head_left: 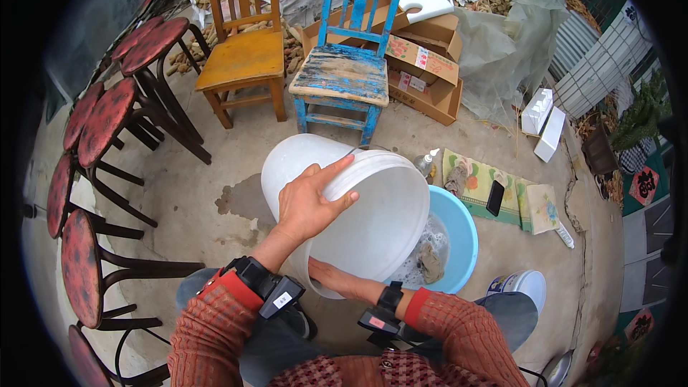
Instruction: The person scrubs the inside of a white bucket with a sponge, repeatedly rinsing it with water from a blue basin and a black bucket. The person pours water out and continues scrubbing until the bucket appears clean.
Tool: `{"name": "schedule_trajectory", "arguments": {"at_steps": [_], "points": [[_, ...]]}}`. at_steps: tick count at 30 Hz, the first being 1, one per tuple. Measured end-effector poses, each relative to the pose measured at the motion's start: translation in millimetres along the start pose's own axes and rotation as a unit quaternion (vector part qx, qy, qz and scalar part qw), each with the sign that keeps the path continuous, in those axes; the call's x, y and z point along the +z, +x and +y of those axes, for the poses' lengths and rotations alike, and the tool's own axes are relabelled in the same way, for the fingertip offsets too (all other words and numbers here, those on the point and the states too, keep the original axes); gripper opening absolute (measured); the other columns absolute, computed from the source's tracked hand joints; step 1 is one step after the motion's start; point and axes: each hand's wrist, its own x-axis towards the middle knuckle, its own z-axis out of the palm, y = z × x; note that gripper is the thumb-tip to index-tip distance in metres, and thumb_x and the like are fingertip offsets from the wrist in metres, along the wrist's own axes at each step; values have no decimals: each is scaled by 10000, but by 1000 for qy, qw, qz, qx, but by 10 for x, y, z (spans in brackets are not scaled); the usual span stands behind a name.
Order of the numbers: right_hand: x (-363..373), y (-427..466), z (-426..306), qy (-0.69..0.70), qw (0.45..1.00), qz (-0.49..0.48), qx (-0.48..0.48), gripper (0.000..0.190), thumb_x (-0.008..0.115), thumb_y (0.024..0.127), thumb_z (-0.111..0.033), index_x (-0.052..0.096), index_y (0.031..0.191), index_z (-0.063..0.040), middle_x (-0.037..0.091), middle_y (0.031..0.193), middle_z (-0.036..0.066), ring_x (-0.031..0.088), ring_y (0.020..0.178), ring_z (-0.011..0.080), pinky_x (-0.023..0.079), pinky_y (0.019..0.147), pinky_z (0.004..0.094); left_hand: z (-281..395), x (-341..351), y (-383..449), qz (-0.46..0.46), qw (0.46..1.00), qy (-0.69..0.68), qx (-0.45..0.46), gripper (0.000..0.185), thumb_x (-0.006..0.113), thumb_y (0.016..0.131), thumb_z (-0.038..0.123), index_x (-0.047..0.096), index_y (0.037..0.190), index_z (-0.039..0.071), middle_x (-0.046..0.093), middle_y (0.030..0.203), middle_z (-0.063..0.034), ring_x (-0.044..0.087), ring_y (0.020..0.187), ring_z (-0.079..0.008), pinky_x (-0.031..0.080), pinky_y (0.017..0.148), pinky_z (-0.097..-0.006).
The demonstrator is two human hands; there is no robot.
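Observation:
A large white plastic bucket (371,220) lies tipped on its side before me, its mouth towards me and slightly right. My left hand (309,199) grips its upper left rim, index finger stretched along the outside and thumb over the mouth. Inside the mouth, low on the left, my right hand (336,279) rests against the inner wall; its fingertips are partly hidden. Beyond the bucket's right side is a light blue basin (463,231) of sudsy water, partly covered by the bucket. A wet greyish cloth (430,263) sits in the suds.
A pump bottle (426,160), a crumpled cloth (457,178) and a black phone (495,198) lie around a patterned mat (478,201). A small white tub (529,290) stands by my right knee. Blue (341,70) and yellow (244,56) chairs stand ahead; red-topped stools (83,269) line the left.

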Motion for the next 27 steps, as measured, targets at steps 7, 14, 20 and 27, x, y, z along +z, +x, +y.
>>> {"name": "schedule_trajectory", "arguments": {"at_steps": [7,14,20,27], "points": [[-361,651,73,-348,925,96,-118,283,509,913,-111,534,1187,-46,560,1205,138,530,1160,345,430,996,443,-36,-41,44,-10,999,-41,-13,687,811,749,405,573,1387,313,571,854,-36,582,776,-175,488,740,-326],[-1885,1043,805,-766,619,164,-56,360,477,936,-199,557,1282,-140,496,1393,125,356,1375,359,184,1156,555,-29,-55,32,-20,999,-37,-34,722,833,741,375,569,1399,241,568,869,-39,560,827,-167,473,773,-307],[-1666,1617,1138,-708,658,251,50,485,408,980,-295,448,1442,-154,370,1535,143,271,1435,366,151,1167,537,-11,-55,83,-22,998,-58,-32,735,837,736,389,569,1400,218,551,852,-31,540,820,-155,461,768,-297],[-445,1269,472,-298,945,-8,133,625,347,1004,-446,227,1540,-148,272,1570,157,334,1380,379,209,1140,550,-69,11,63,31,996,-89,6,702,845,728,346,588,1377,277,565,810,-34,592,742,-157,505,719,-312]]}}
